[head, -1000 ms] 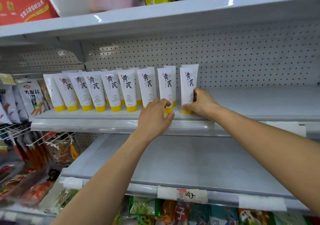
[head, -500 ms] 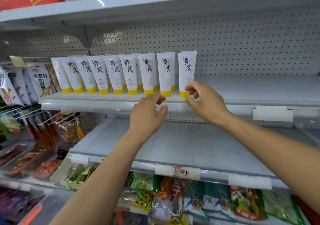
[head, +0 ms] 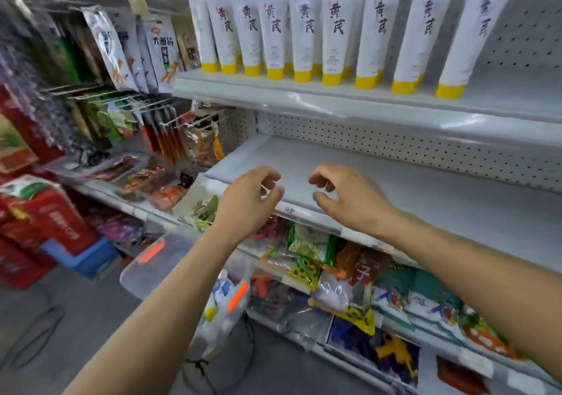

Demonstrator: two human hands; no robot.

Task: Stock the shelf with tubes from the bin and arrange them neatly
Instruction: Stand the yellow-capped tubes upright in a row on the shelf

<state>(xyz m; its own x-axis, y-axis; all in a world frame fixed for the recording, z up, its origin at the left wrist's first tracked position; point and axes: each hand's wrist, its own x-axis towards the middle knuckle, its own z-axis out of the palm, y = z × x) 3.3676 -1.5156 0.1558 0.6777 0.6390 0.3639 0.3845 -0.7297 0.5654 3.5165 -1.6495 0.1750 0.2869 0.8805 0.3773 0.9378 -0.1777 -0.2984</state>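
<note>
Head view: tubes (head: 334, 35) stand cap-down in a row along upper shelf (head: 334, 105) front edge, labels out, prob for neat facing. We see left hand (head: 246, 200) and right hand (head: 349, 200) over lower shelf (head: 425, 212) front edge, fingers loosely curled, gripping nothing. Bin (head: 158, 260) sits below, likely next reach.

Shop aisle. Pale metal shelves (head: 425, 206) backed by a perforated panel (head: 395, 151) run from near right to far left. Wire hooks (head: 100, 95) at far left carry hanging packets (head: 161, 50); bagged goods (head: 307, 260) fill the lower tier. Red cartons (head: 45, 221) and a blue crate (head: 88, 257) stand on the grey floor (head: 76, 327), left.
</note>
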